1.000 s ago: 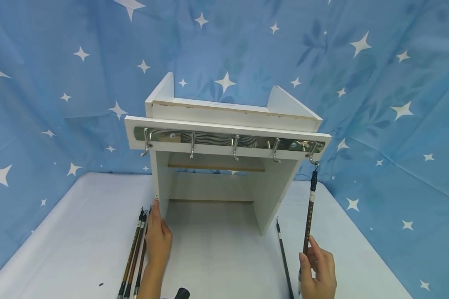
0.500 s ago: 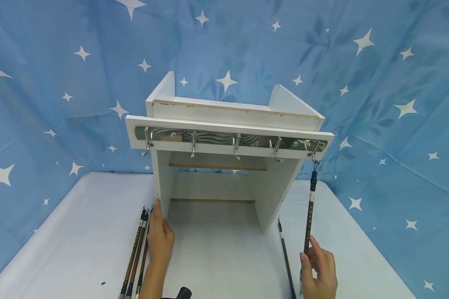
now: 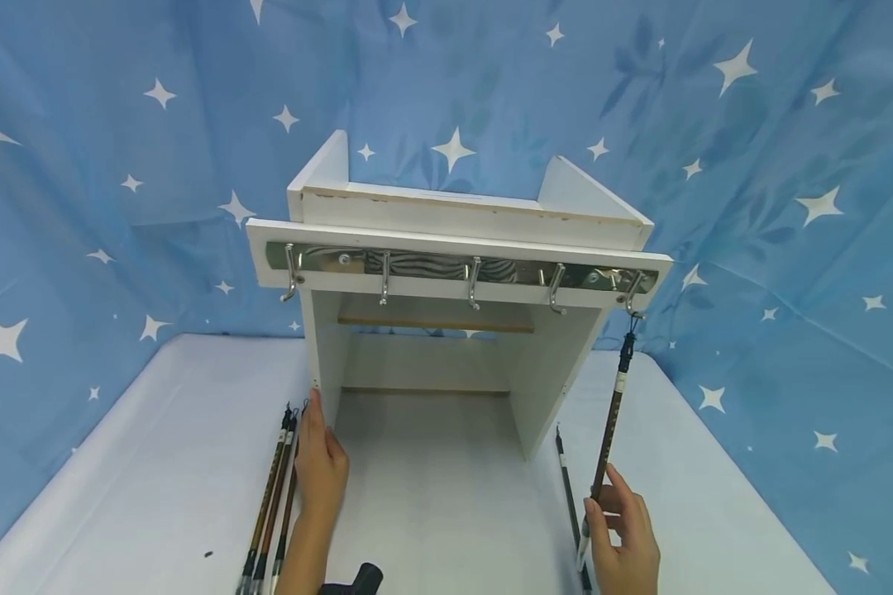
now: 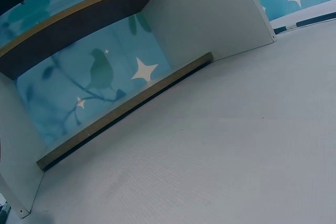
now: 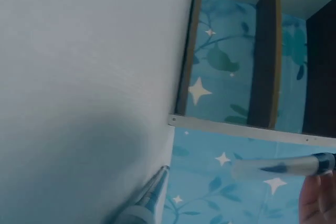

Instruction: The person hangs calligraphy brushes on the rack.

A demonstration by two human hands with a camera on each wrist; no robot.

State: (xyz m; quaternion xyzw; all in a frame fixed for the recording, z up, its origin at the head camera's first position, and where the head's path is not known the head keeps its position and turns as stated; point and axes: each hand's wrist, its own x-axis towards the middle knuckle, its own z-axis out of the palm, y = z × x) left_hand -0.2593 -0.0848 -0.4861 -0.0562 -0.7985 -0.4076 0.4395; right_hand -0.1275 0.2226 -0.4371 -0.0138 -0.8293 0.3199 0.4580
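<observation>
In the head view my right hand [image 3: 628, 533] pinches the lower part of a dark brown calligraphy brush [image 3: 611, 421] between thumb and fingers. The brush leans, its top to the right, and its cord loop meets the rightmost metal hook [image 3: 631, 297] on a white shelf unit [image 3: 461, 216]. A clear cap covers the bristles of this calligraphy brush [image 5: 294, 167] in the right wrist view. With fingers extended, my left hand [image 3: 322, 471] touches the front edge of the unit's left side panel. The left wrist view shows no part of that hand.
Several calligraphy brushes [image 3: 271, 496] lie on the white table [image 3: 156, 463] left of my left forearm. Another dark calligraphy brush [image 3: 569, 496] lies to the unit's right. More hooks [image 3: 475, 283] line the front rail. A starry blue cloth [image 3: 193, 165] hangs behind.
My right hand has shifted left, swinging the brush's lower end left, so the brush went from nearly upright to tilted. The left hand stays at the panel. The head view has dipped slightly.
</observation>
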